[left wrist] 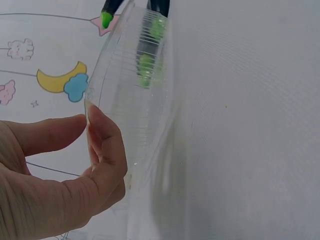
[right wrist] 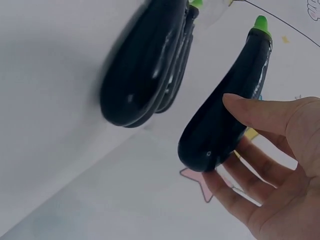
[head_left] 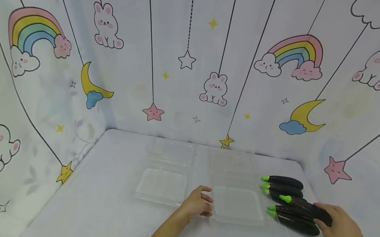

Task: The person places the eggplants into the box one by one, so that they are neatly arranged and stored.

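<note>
White table [head_left: 93,209]; cartoon-printed backdrop [head_left: 126,87]. Eggplant [head_left: 300,204], one: held over the eggplant row [head_left: 296,223] at right, thick end gripped by right hand [head_left: 343,232], thumb opposing fingers. Probably light, firm, slick; mid-body hold judged safest. Left hand [head_left: 196,204]: at clear container [head_left: 236,221] edge, pinch or touch indeterminable.

Head view is showing bright, even light — both wrist views are running dimmer, greyer. Clear containers [head_left: 165,184] are washing out against the white tabletop [head_left: 104,175]; eggplants [right wrist: 142,70] are catching small glints — casting soft shadow beside them.
</note>
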Available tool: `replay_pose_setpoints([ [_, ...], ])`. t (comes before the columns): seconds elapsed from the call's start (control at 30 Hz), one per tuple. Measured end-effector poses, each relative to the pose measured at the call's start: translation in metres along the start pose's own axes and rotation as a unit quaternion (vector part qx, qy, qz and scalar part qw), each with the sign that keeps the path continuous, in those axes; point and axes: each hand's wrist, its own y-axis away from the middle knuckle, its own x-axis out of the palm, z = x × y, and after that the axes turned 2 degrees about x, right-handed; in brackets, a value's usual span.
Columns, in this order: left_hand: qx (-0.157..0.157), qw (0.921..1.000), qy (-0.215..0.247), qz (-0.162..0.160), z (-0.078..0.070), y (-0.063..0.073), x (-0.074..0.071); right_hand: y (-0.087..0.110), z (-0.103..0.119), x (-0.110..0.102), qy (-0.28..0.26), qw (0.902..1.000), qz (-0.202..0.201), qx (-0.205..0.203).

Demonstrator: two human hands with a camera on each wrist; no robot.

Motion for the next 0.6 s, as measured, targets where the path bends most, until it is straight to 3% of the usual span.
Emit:
replay_pose_setpoints([
  [0.4, 0.008, 1.0, -0.003, 0.005, -0.001, 0.002, 0.0, -0.014, 0.019, 0.006, -0.016, 0.9982, -0.023, -0.053],
  [0.6, 0.009, 1.0, -0.002, 0.0, 0.001, 0.001, 0.001, -0.021, 0.026, 0.011, -0.022, 0.9978, -0.018, -0.06],
])
